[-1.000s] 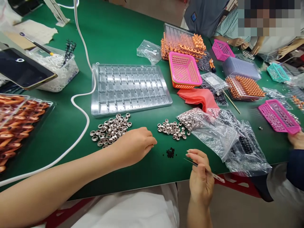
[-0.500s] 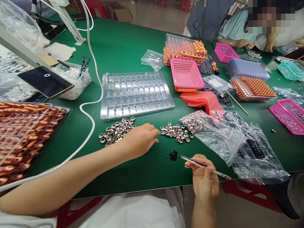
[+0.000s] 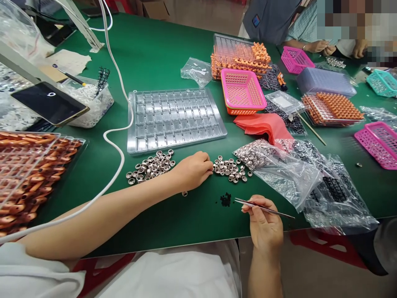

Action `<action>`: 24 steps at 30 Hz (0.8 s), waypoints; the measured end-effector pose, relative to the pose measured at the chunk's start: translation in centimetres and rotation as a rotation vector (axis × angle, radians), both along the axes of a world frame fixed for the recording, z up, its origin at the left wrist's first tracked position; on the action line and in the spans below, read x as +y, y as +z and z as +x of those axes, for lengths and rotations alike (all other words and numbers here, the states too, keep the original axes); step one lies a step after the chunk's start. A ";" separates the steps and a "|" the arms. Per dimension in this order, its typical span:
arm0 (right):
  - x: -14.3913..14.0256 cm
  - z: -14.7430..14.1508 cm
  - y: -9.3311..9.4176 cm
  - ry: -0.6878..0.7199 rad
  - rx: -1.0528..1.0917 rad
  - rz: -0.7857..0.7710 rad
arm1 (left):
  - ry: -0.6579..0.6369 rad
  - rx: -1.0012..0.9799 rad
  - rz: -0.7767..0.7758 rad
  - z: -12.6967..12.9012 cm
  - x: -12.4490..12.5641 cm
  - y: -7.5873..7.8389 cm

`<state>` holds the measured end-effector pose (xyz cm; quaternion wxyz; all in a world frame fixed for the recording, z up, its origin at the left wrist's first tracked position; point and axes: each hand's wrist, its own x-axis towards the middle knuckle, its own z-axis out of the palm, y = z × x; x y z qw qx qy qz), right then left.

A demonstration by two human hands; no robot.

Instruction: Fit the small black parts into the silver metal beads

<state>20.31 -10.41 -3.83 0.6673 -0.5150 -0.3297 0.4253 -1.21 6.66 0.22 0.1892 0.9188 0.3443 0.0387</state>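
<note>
My left hand (image 3: 194,169) rests on the green table (image 3: 161,45), fingers curled, its fingertips at the left edge of a small pile of metal caps (image 3: 231,169). One loose cap (image 3: 185,193) lies under the wrist. A larger pile of metal caps (image 3: 150,165) sits behind that hand. My right hand (image 3: 265,225) holds thin metal tweezers (image 3: 263,208) at the table's front edge, tips pointing left toward a small heap of tiny black parts (image 3: 225,199). A clear compartment tray (image 3: 175,118) lies beyond the piles.
Plastic bags of caps and black parts (image 3: 297,178) lie to the right. A white cable (image 3: 118,136) crosses the left side. Trays of orange parts (image 3: 27,174), pink baskets (image 3: 242,91), a phone on a stand (image 3: 49,103) and other people's hands (image 3: 322,45) are around.
My left hand slid right from the larger cap pile to the edge of the smaller one. My right hand tilted the tweezers flatter, tips toward the black parts.
</note>
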 end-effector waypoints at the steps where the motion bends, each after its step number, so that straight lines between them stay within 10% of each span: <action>1: 0.0 0.1 0.0 0.007 0.003 -0.001 | -0.003 -0.008 0.002 -0.1 -0.2 0.1; 11: -0.3 0.6 -0.2 0.017 -0.051 0.019 | 0.040 -0.317 -0.113 -1.0 -5.4 2.6; 24: -0.2 1.3 -0.9 0.009 -0.069 0.023 | -0.007 -0.534 -0.390 -0.9 -10.6 -1.6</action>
